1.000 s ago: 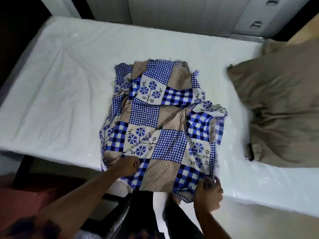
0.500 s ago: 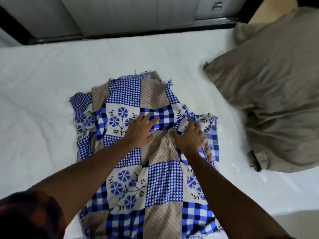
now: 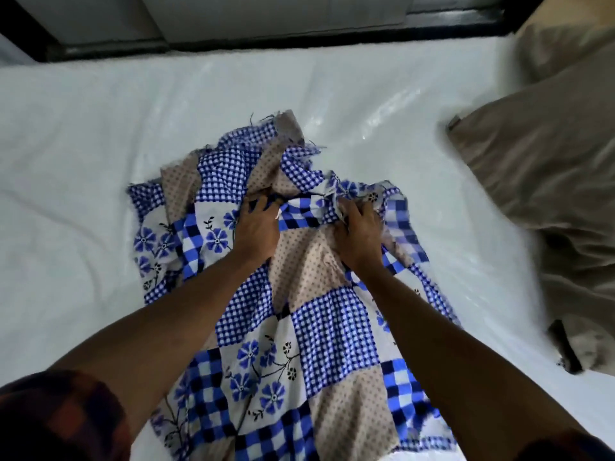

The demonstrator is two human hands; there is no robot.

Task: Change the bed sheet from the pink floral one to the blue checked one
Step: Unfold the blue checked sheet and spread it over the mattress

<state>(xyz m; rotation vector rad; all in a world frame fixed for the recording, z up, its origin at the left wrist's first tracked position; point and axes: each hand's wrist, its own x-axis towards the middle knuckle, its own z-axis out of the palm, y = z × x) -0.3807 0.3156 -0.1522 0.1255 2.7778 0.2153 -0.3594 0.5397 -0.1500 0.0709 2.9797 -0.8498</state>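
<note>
- While left hand (image 3: 254, 229) and right hand (image 3: 357, 232) clutch the sheet (image 3: 326, 327), each grip holds bunched cloth.
- Soft, light, floppy; probably best taken by its frayed edge (image 3: 266, 123) at 12 o'clock.

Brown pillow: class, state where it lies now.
In the head view, the brown pillow lies at the white mattress's right end, right of the blue checked sheet.
</note>
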